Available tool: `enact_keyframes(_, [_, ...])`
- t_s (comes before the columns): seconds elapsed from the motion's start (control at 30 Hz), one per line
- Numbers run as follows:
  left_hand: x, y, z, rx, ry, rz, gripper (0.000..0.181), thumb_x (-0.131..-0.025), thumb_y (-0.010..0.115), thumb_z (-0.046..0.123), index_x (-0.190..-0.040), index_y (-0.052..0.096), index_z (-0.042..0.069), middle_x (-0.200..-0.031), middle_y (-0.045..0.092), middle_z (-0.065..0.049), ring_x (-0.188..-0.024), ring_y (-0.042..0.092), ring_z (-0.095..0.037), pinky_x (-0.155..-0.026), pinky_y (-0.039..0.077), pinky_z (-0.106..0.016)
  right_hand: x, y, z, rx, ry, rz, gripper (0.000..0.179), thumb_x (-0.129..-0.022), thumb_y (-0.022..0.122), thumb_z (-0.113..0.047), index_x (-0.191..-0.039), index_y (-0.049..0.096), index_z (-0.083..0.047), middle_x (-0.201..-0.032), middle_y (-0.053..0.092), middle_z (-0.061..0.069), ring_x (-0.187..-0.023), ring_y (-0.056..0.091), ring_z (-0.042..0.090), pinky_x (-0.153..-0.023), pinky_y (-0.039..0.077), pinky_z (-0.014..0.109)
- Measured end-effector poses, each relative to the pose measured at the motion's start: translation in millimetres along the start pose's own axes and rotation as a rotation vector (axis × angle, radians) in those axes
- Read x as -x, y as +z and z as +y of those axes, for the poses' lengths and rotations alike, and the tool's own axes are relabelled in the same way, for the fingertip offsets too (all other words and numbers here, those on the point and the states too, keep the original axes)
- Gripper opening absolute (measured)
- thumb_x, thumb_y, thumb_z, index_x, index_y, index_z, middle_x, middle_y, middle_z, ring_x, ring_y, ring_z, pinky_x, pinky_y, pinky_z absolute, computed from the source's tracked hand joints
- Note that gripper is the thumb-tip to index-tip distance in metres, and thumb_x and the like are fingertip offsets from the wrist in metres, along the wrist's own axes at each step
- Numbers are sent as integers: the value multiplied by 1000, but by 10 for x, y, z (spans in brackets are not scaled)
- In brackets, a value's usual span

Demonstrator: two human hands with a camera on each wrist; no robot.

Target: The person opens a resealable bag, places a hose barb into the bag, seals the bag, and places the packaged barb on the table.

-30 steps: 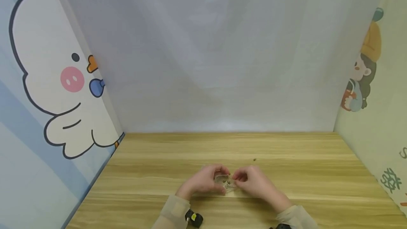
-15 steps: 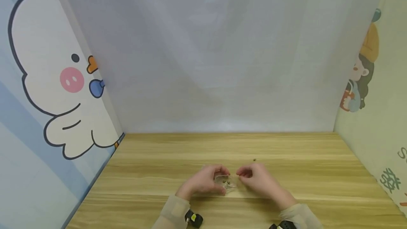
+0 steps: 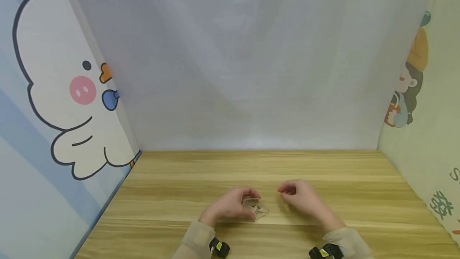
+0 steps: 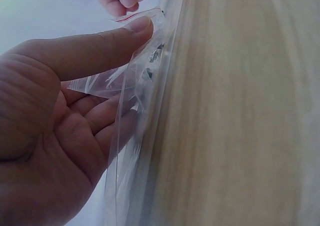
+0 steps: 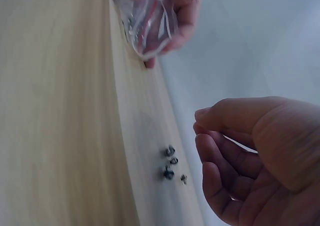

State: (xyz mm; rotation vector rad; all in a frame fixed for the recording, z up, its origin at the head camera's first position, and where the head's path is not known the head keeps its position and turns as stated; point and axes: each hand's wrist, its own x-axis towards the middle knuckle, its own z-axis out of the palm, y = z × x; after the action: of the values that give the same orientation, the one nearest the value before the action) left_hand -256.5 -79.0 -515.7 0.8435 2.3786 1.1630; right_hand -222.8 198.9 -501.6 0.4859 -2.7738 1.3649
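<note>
My left hand (image 3: pixel 231 203) grips a clear plastic zip bag (image 4: pixel 100 86) with a red strip at its mouth, thumb on one side and fingers behind it. Small dark screws (image 4: pixel 156 53) show through the plastic. The bag's mouth (image 5: pixel 159 33) points toward my right hand in the right wrist view. Apart from the bag, my right hand (image 3: pixel 302 197) hovers above the table with fingers loosely bent and the thumb close to the index fingertip; I see nothing between them. Several loose screws (image 5: pixel 169 172) lie on the table beside that hand, which hides them in the head view.
Under both hands is a wood-grain table (image 3: pixel 172 171). A pale grey sheet (image 3: pixel 230 71) closes off its back edge. Panels with a cartoon bird (image 3: pixel 54 71) and a cartoon child (image 3: pixel 407 91) stand at the left and right sides.
My right hand has moved away from the bag, to the right and farther back, now covering the spot where the loose screws showed. The left hand has stayed in place with the bag.
</note>
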Motion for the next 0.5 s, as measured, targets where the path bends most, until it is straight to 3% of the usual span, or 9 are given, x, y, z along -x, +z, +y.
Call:
enact_keyframes(0.2, [-5, -2, 10, 14, -5, -4, 54, -77, 95, 10, -124, 70, 19, -127, 69, 13, -124, 61, -11, -117, 42, -42, 9, -144, 113, 17, 12, -17, 11, -94, 76, -2, -104, 79, -1, -98, 77, 4, -87, 69, 16, -74, 58, 26])
enact_keyframes(0.5, [5, -4, 16, 12, -3, -6, 53, -77, 95, 11, -124, 70, 18, -126, 70, 12, -122, 62, -11, -116, 43, -43, 41, -262, 213, 29, 5, -113, 11, -89, 81, -3, -100, 79, -4, -92, 75, 0, -82, 67, 14, -73, 57, 26])
